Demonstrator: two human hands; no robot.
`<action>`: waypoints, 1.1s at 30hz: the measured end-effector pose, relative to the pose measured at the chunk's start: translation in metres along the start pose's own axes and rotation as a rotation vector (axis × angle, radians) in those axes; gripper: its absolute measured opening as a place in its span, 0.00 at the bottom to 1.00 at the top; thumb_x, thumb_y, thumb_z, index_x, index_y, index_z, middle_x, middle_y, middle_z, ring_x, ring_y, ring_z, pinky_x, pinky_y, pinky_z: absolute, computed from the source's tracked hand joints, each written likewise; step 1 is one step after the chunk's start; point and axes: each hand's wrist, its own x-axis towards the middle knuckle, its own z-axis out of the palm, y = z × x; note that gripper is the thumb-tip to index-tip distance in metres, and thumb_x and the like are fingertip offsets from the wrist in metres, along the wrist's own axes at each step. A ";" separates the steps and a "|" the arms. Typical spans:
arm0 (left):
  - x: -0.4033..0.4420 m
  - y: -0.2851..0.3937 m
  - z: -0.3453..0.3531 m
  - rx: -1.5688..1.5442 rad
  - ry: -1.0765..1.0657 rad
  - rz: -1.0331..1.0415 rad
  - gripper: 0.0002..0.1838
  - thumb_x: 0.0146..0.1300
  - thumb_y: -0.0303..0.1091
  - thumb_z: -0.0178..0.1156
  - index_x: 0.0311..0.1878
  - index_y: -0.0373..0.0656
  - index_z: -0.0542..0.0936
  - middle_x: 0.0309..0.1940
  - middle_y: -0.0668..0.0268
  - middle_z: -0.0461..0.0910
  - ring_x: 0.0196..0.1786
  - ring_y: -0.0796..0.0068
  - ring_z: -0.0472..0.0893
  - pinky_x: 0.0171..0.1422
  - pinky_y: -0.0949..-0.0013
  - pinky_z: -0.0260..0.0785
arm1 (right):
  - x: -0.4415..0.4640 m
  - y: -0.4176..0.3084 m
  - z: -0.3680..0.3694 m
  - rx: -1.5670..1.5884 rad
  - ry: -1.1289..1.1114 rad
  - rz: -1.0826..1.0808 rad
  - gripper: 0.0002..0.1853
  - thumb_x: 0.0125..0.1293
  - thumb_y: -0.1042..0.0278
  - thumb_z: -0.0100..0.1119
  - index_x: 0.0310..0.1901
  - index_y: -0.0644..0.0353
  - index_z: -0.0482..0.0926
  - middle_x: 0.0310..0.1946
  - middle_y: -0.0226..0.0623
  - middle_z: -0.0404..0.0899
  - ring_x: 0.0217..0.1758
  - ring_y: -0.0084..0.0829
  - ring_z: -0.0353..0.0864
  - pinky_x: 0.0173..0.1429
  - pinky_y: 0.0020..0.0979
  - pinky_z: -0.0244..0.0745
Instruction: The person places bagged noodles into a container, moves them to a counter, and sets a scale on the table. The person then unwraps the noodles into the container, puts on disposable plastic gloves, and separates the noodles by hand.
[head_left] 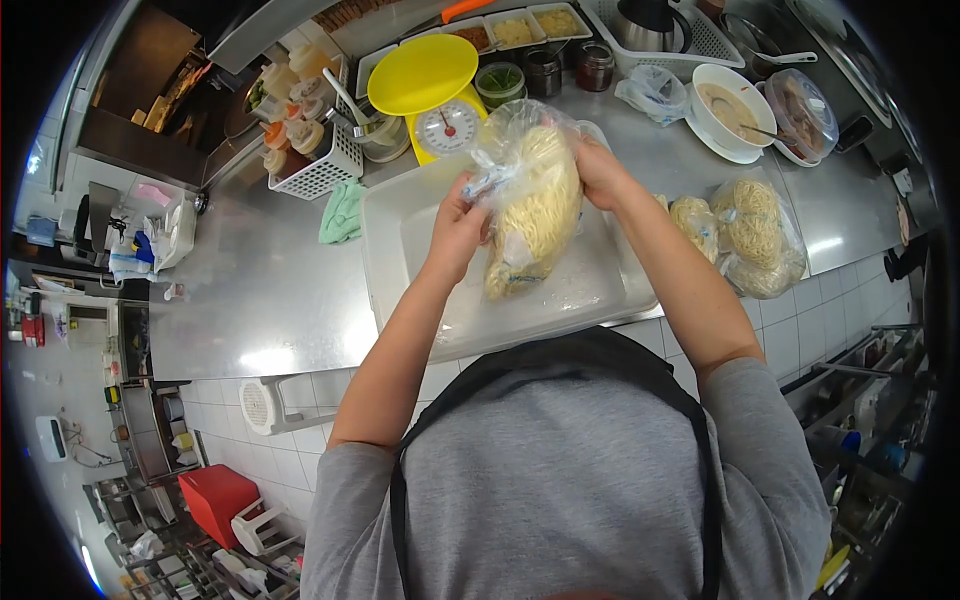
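A clear plastic bag of pale yellow noodles is held up over a wide translucent plastic tub. My left hand pinches the bag's gathered plastic on its left side, fingers closed. On the upper right, my right hand grips the bag, with some fingertips hidden behind the plastic. Right of the tub, partly behind my right forearm, lie more bagged noodles near the counter's front edge.
Behind the tub stands a yellow kitchen scale. A white basket of sauce bottles and a green cloth are to the left. Further right are a crumpled plastic bag, a white bowl with a spoon and a lidded container.
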 end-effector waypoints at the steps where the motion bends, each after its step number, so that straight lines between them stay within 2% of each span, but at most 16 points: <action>1: -0.001 0.002 0.004 -0.025 0.058 0.078 0.21 0.57 0.26 0.43 0.55 0.44 0.68 0.25 0.75 0.69 0.21 0.86 0.63 0.23 0.80 0.54 | -0.001 -0.004 0.001 0.001 0.001 0.003 0.31 0.61 0.41 0.48 0.54 0.62 0.69 0.46 0.37 0.75 0.47 0.27 0.75 0.50 0.29 0.70; 3: 0.010 0.004 -0.001 -0.028 0.103 0.043 0.20 0.57 0.26 0.43 0.55 0.44 0.68 0.24 0.76 0.68 0.21 0.87 0.63 0.23 0.80 0.53 | -0.006 -0.016 0.002 -0.215 -0.128 0.015 0.24 0.61 0.44 0.50 0.42 0.60 0.76 0.36 0.34 0.78 0.38 0.23 0.77 0.45 0.27 0.72; 5: 0.023 0.010 -0.003 0.027 0.206 0.003 0.19 0.58 0.29 0.44 0.54 0.44 0.69 0.22 0.77 0.66 0.22 0.87 0.62 0.23 0.80 0.52 | 0.003 -0.005 0.006 -0.268 -0.102 -0.009 0.20 0.62 0.48 0.50 0.39 0.60 0.77 0.33 0.33 0.78 0.35 0.23 0.77 0.43 0.26 0.72; 7: 0.036 0.025 -0.016 0.151 0.234 0.143 0.20 0.56 0.30 0.48 0.54 0.43 0.70 0.20 0.75 0.66 0.23 0.85 0.64 0.26 0.80 0.56 | 0.014 -0.003 0.003 -0.363 -0.020 -0.110 0.13 0.58 0.60 0.49 0.30 0.61 0.77 0.25 0.33 0.77 0.28 0.25 0.74 0.34 0.25 0.68; 8: 0.045 0.035 -0.022 0.150 0.237 0.141 0.20 0.56 0.30 0.48 0.54 0.43 0.70 0.20 0.75 0.66 0.23 0.85 0.64 0.26 0.80 0.56 | 0.023 -0.007 -0.003 -0.363 -0.023 -0.107 0.13 0.58 0.60 0.49 0.30 0.61 0.77 0.25 0.33 0.77 0.28 0.25 0.74 0.34 0.25 0.68; 10: 0.054 0.059 -0.031 0.216 0.195 0.424 0.24 0.53 0.30 0.56 0.56 0.43 0.69 0.26 0.73 0.68 0.30 0.82 0.67 0.36 0.79 0.61 | 0.030 -0.024 -0.011 -0.752 0.075 -0.316 0.12 0.56 0.61 0.52 0.29 0.61 0.78 0.20 0.32 0.75 0.28 0.26 0.75 0.35 0.27 0.68; 12: 0.043 0.080 -0.042 0.325 0.097 0.438 0.28 0.51 0.30 0.60 0.58 0.43 0.66 0.33 0.69 0.69 0.36 0.80 0.68 0.43 0.76 0.62 | 0.005 -0.046 -0.016 -0.880 0.044 -0.365 0.11 0.53 0.62 0.53 0.33 0.59 0.78 0.25 0.34 0.76 0.28 0.28 0.75 0.36 0.28 0.68; 13: 0.035 0.085 -0.045 0.433 -0.002 0.447 0.32 0.49 0.31 0.64 0.60 0.43 0.64 0.40 0.66 0.70 0.42 0.77 0.70 0.50 0.73 0.62 | -0.012 -0.052 -0.016 -1.023 0.066 -0.467 0.13 0.53 0.65 0.53 0.40 0.59 0.76 0.33 0.34 0.77 0.36 0.26 0.75 0.41 0.27 0.68; 14: 0.025 0.084 -0.047 0.430 -0.007 0.448 0.32 0.49 0.31 0.64 0.60 0.43 0.64 0.40 0.66 0.70 0.42 0.77 0.70 0.50 0.73 0.62 | -0.022 -0.057 -0.019 -1.165 0.088 -0.569 0.17 0.53 0.69 0.52 0.47 0.59 0.74 0.41 0.35 0.77 0.44 0.25 0.74 0.46 0.27 0.68; 16: -0.003 0.079 -0.051 0.769 -0.092 0.648 0.37 0.48 0.34 0.66 0.62 0.46 0.61 0.52 0.61 0.66 0.53 0.71 0.68 0.60 0.68 0.59 | -0.033 -0.069 -0.040 -1.050 0.102 -0.482 0.19 0.55 0.68 0.52 0.50 0.58 0.72 0.46 0.33 0.74 0.47 0.25 0.73 0.45 0.28 0.69; 18: -0.033 0.066 -0.061 0.836 -0.167 0.481 0.40 0.47 0.36 0.67 0.64 0.48 0.59 0.57 0.60 0.64 0.56 0.66 0.67 0.61 0.63 0.59 | -0.071 -0.079 -0.044 -0.566 0.227 -0.361 0.18 0.57 0.68 0.51 0.51 0.57 0.71 0.46 0.33 0.74 0.46 0.24 0.74 0.42 0.27 0.70; 19: -0.047 0.060 -0.062 0.831 -0.181 0.486 0.40 0.47 0.36 0.67 0.64 0.48 0.59 0.57 0.60 0.64 0.56 0.66 0.67 0.61 0.63 0.59 | -0.083 -0.076 -0.055 -0.503 0.296 -0.453 0.18 0.58 0.71 0.49 0.52 0.57 0.69 0.47 0.32 0.73 0.44 0.23 0.74 0.40 0.25 0.71; 21: -0.071 0.046 -0.063 0.726 -0.143 0.164 0.38 0.48 0.35 0.66 0.64 0.49 0.60 0.56 0.61 0.64 0.55 0.67 0.68 0.59 0.61 0.60 | -0.103 -0.066 -0.074 -0.447 0.383 -0.534 0.19 0.59 0.73 0.48 0.54 0.56 0.67 0.47 0.32 0.73 0.43 0.23 0.75 0.37 0.23 0.71; 23: -0.081 0.038 -0.060 0.607 -0.179 0.145 0.37 0.50 0.33 0.65 0.64 0.48 0.59 0.57 0.61 0.64 0.55 0.68 0.68 0.58 0.63 0.61 | -0.118 -0.047 -0.082 -0.194 0.599 -0.695 0.21 0.59 0.78 0.45 0.55 0.55 0.63 0.48 0.32 0.72 0.39 0.22 0.76 0.35 0.21 0.70; 29: -0.073 0.031 -0.035 0.422 -0.235 0.292 0.35 0.51 0.29 0.63 0.63 0.47 0.61 0.56 0.62 0.65 0.53 0.70 0.70 0.56 0.65 0.62 | -0.142 -0.018 -0.021 -0.241 0.525 -0.704 0.20 0.57 0.81 0.44 0.53 0.58 0.66 0.51 0.32 0.70 0.43 0.25 0.76 0.42 0.26 0.73; 33: -0.055 0.019 -0.018 0.691 -0.279 0.461 0.27 0.52 0.30 0.61 0.57 0.46 0.68 0.52 0.64 0.68 0.51 0.70 0.71 0.52 0.65 0.64 | -0.169 0.002 -0.001 -0.182 0.617 -0.740 0.17 0.57 0.82 0.43 0.49 0.62 0.68 0.52 0.35 0.69 0.50 0.32 0.74 0.50 0.31 0.72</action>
